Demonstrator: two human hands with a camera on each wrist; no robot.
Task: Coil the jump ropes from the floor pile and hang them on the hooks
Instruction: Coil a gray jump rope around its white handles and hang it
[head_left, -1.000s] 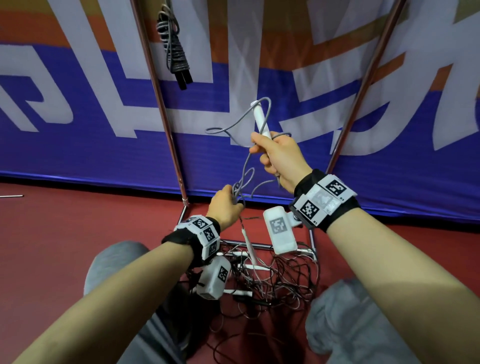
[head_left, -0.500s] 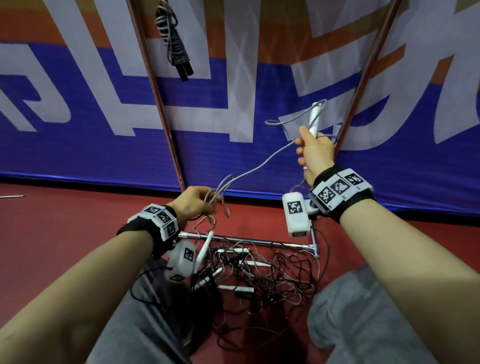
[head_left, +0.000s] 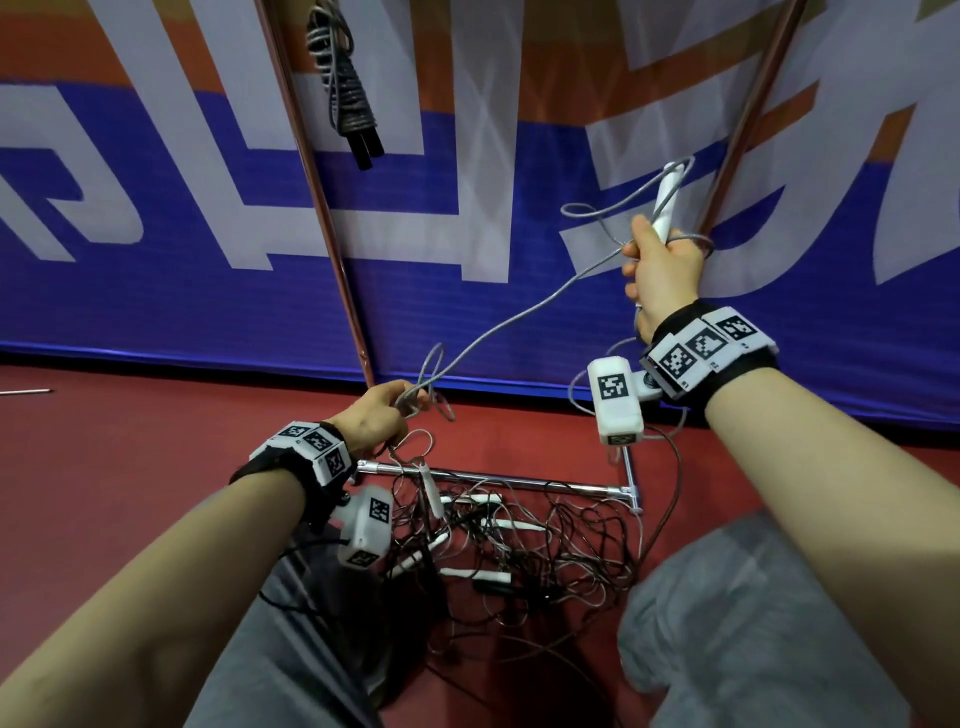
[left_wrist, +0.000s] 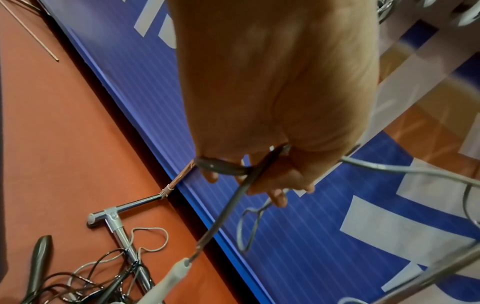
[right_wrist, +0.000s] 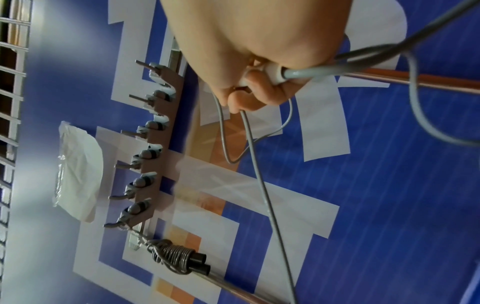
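Head view: my right hand (head_left: 662, 270) grips the white handle (head_left: 665, 200); my left hand (head_left: 376, 421) pinches the grey rope (head_left: 519, 317).
Right wrist view only: hook rail (right_wrist: 161, 148), one coiled rope (right_wrist: 179, 259) hanging.
Left wrist view only: second handle (left_wrist: 168, 281) dangling.

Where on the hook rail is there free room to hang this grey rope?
On the hook rail, the hooks beside the coiled black-handled rope look bare. The end hook carrying that rope is taken. The floor pile is crowded with tangled ropes.
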